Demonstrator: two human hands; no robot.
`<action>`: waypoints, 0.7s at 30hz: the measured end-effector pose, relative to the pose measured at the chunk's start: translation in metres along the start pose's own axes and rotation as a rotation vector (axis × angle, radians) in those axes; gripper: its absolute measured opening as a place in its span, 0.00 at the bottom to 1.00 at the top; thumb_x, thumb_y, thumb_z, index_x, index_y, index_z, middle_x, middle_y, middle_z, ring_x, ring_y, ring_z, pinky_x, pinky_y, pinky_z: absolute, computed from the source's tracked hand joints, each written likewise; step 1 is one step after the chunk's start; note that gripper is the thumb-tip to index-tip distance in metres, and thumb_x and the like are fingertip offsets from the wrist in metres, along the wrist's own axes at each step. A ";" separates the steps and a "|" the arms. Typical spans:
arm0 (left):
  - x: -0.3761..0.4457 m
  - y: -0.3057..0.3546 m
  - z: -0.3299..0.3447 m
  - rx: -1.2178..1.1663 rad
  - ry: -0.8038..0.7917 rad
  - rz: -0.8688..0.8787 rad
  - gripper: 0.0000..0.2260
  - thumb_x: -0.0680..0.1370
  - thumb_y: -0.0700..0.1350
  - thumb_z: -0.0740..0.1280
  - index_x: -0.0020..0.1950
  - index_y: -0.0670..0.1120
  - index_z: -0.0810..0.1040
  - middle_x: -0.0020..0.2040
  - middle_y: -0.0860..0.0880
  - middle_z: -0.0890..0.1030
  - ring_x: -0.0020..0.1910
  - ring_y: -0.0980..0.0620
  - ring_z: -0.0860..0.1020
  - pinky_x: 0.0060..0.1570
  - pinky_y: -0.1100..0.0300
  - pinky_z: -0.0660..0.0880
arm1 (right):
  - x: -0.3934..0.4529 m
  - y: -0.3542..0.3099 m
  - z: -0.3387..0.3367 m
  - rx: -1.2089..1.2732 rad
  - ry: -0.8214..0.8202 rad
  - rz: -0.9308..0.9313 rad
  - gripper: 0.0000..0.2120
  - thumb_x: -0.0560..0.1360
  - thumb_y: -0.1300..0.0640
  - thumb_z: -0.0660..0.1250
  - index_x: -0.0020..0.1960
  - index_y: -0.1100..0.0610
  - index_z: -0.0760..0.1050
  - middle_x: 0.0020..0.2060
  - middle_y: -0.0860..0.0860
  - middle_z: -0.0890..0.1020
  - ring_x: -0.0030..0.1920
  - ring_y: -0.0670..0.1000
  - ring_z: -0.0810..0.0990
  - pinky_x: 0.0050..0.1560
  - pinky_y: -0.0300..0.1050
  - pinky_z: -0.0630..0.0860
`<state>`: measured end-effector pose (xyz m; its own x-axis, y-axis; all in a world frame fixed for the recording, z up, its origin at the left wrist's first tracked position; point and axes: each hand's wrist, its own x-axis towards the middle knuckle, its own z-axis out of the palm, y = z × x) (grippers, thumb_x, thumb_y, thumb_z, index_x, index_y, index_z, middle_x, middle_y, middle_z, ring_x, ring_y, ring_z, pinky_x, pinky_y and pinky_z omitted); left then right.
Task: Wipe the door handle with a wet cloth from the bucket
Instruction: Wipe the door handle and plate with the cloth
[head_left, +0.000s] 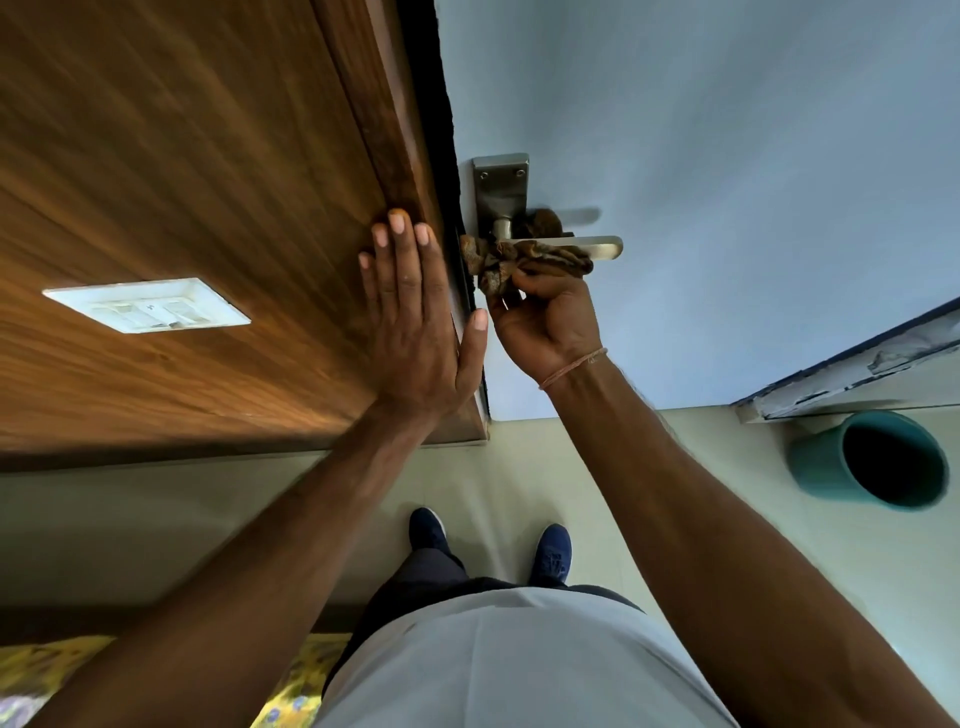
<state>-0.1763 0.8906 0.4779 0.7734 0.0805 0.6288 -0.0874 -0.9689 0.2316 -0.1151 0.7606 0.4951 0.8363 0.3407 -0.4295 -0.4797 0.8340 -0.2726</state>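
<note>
A silver lever door handle (605, 245) on a metal backplate (500, 182) is fixed to the pale blue door (727, 156). A crumpled brown cloth (511, 258) is wrapped over the lever near its stem. My right hand (545, 325) is shut on the cloth from below and presses it against the handle. My left hand (415, 322) lies flat with fingers spread on the wooden panel (208, 156) beside the door's edge, holding nothing. A teal bucket (872, 460) stands on the floor at the right, its inside dark.
A white switch plate (148, 306) sits on the wooden panel at the left. My two blue shoes (550, 553) stand on the pale tiled floor (571, 467) below the door. A yellow patterned fabric (47, 670) lies at the bottom left. A worn door frame edge (857, 364) runs above the bucket.
</note>
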 end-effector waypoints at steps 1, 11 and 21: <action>0.001 0.002 0.001 -0.005 0.001 -0.006 0.37 0.84 0.56 0.57 0.84 0.31 0.55 0.84 0.28 0.59 0.85 0.29 0.56 0.85 0.33 0.53 | 0.000 0.000 0.000 -0.011 -0.011 -0.004 0.18 0.80 0.76 0.53 0.56 0.62 0.78 0.53 0.60 0.83 0.53 0.57 0.82 0.44 0.46 0.86; -0.003 -0.005 -0.002 -0.002 -0.012 0.029 0.36 0.85 0.56 0.56 0.86 0.34 0.53 0.85 0.31 0.57 0.86 0.31 0.54 0.85 0.33 0.54 | 0.012 -0.027 -0.003 -0.039 0.089 -0.110 0.28 0.75 0.81 0.46 0.55 0.59 0.78 0.61 0.65 0.81 0.66 0.68 0.79 0.64 0.55 0.77; -0.003 -0.004 -0.004 0.016 -0.013 0.036 0.36 0.85 0.56 0.56 0.87 0.37 0.49 0.86 0.32 0.56 0.87 0.33 0.54 0.85 0.34 0.55 | 0.013 -0.054 -0.011 -0.044 0.134 -0.209 0.35 0.73 0.83 0.44 0.59 0.57 0.80 0.49 0.59 0.80 0.49 0.60 0.78 0.46 0.50 0.74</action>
<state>-0.1807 0.8956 0.4779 0.7780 0.0425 0.6268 -0.1057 -0.9747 0.1972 -0.0810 0.7148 0.4946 0.8774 0.0999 -0.4693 -0.3136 0.8597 -0.4033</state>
